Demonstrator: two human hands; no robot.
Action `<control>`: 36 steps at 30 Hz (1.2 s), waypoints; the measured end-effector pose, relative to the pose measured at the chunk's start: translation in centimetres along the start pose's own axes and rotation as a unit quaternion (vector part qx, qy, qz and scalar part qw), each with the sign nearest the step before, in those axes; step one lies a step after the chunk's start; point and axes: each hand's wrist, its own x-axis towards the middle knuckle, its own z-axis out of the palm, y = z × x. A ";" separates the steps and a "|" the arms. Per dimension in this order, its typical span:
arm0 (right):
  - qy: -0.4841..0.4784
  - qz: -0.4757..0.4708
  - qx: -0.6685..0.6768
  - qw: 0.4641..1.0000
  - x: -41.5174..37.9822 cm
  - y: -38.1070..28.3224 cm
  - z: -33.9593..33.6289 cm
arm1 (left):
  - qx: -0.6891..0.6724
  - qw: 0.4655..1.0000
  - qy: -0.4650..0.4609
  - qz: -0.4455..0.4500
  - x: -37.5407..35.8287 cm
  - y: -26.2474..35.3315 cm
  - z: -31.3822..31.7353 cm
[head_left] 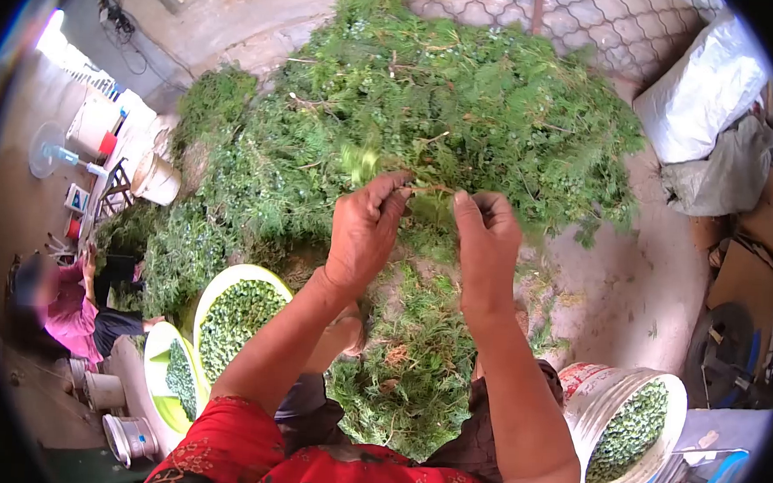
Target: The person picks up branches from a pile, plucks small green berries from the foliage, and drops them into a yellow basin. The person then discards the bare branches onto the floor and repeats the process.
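Note:
My left hand (365, 227) pinches one end of a thin brown twig (431, 190) with green leafy sprigs, partly blurred by motion. On the other end of the twig, my right hand (489, 242) is closed with thumb against fingers. Both hands are held up over the near edge of a large heap of green branches (464, 97). Below them, more cut sprigs (407, 356) lie on the floor between my legs.
Green tubs of small green berries (238, 321) (181, 379) stand at lower left, a white bucket of berries (630, 429) at lower right. A person (73, 304) in pink sits far left. White sacks (705, 92) lean at upper right.

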 end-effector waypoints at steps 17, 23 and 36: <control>-0.250 -0.038 -0.178 0.951 -0.3 1.4 3.7 | -0.101 0.979 -0.068 0.166 -4.2 -2.5 -4.7; -0.190 -0.094 -0.231 0.950 0.3 2.4 3.5 | -0.283 0.955 0.053 -0.075 -4.2 -2.2 -4.9; -0.240 -0.042 -0.170 0.955 -0.7 2.3 4.3 | -0.362 0.911 -0.045 -0.192 -2.3 -2.8 -5.9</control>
